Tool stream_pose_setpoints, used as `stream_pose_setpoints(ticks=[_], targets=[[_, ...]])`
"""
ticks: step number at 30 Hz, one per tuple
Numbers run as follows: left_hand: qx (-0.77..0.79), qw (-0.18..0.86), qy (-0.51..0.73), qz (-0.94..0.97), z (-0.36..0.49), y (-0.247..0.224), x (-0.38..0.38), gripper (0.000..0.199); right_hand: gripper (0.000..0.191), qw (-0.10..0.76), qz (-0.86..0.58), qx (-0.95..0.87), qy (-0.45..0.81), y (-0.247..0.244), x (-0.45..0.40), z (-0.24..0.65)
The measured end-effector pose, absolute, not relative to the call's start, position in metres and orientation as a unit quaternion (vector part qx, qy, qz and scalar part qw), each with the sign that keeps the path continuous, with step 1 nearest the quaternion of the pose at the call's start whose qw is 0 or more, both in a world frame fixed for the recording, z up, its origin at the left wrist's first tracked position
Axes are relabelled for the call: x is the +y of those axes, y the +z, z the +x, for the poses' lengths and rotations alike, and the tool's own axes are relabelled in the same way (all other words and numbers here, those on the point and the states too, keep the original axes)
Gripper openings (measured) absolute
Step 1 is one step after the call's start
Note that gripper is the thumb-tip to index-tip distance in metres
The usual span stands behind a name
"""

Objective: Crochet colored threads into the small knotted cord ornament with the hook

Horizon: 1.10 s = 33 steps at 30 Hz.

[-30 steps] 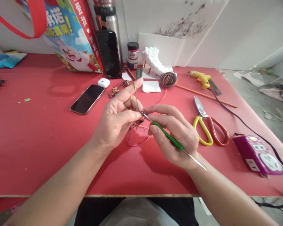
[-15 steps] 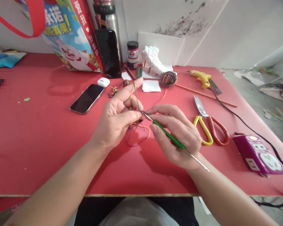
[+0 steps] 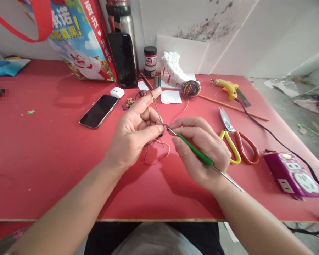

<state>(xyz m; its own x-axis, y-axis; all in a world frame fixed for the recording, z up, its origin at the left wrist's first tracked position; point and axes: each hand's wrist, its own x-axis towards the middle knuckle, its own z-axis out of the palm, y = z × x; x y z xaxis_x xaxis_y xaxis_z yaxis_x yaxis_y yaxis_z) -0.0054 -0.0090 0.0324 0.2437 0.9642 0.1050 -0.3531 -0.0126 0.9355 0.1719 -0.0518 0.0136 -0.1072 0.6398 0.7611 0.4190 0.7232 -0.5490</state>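
My left hand (image 3: 134, 132) pinches a small dark piece of crochet work (image 3: 161, 134) between thumb and fingers, which mostly hide it. A strand of multicoloured yarn (image 3: 154, 104) runs from the raised index fingertip down to the work. Held like a pen in my right hand (image 3: 204, 152) is a crochet hook (image 3: 194, 149) with a green grip and a metal shaft. Its tip meets the yarn beside my left thumb. A loose yarn tail (image 3: 156, 163) loops on the table below. The yarn ball (image 3: 190, 88) lies farther back.
Scissors (image 3: 230, 131), a yellow glue gun (image 3: 227, 88) and a purple box (image 3: 294, 173) with a black cable are on the right of the red table (image 3: 55, 170). Phones (image 3: 99, 111), an earbud case (image 3: 117, 92), a jar (image 3: 150, 62) and a gift bag (image 3: 82, 46) stand or lie behind.
My right hand has drawn the crochet hook slightly right and down, away from the left fingers. The left thumb has shifted a little to the right over the work.
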Motion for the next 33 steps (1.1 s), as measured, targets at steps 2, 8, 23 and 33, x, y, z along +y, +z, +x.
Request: stream_pose_setpoints(ticks=[2, 8, 23, 33], targets=[[0.321, 0.620, 0.529, 0.483, -0.006, 0.031, -0.009, 0.060, 0.012, 0.565, -0.362, -0.734, 0.100, 0.013, -0.052, 0.171], [0.332, 0.596, 0.534, 0.499, -0.005, 0.027, -0.011, 0.063, 0.011, 0.566, -0.371, -0.731, 0.082, 0.008, -0.051, 0.168], [0.310, 0.702, 0.500, 0.402, -0.007, 0.043, -0.009, 0.059, 0.010, 0.599, -0.326, -0.704, 0.199, 0.004, -0.050, 0.167], [0.288, 0.778, 0.482, 0.283, 0.000, 0.041, -0.014, 0.093, 0.021, 0.585, -0.337, -0.734, 0.077, -0.002, -0.052, 0.160]])
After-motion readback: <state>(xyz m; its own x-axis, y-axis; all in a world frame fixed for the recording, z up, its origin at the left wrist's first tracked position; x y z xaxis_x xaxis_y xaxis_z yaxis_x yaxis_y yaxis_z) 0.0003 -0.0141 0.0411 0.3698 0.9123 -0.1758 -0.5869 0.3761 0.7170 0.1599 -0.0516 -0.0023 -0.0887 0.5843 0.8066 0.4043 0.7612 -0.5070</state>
